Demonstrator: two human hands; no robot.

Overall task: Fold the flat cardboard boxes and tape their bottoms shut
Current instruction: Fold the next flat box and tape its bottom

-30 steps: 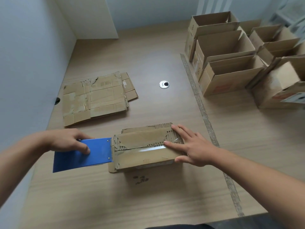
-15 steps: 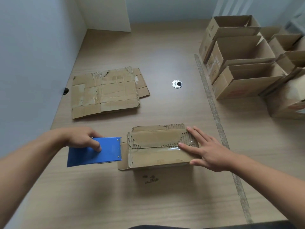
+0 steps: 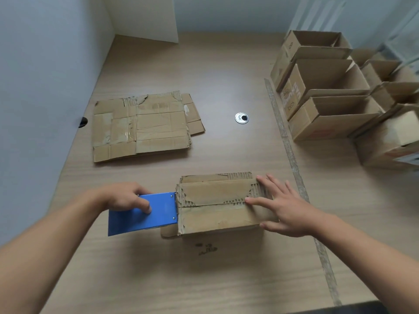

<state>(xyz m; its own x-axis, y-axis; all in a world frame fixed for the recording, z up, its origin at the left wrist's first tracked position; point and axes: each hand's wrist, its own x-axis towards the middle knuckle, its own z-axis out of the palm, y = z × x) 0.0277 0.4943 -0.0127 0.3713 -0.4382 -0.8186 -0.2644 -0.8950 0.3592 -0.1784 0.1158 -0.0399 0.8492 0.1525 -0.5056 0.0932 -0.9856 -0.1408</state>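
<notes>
1. Left hand [image 3: 127, 197]: just left of the box, fingers curled round the blue dispenser, gripping it.
2. Flat cardboard [image 3: 145, 126]: lies beyond the box to its left, well apart.
3. Dispenser [image 3: 145, 219]: its front edge touches the box's left end.
4. Box [image 3: 215, 214]: stands on the table [image 3: 204, 279], closed flaps facing up, between both hands.
5. Grommet [image 3: 241, 118]: beyond the box, apart from it.
6. Right hand [image 3: 288, 211]: fingers straight and spread, pressing on the box's right end, holding nothing.
7. Open boxes [image 3: 326, 118]: clustered beyond the box to its right, well apart.
</notes>
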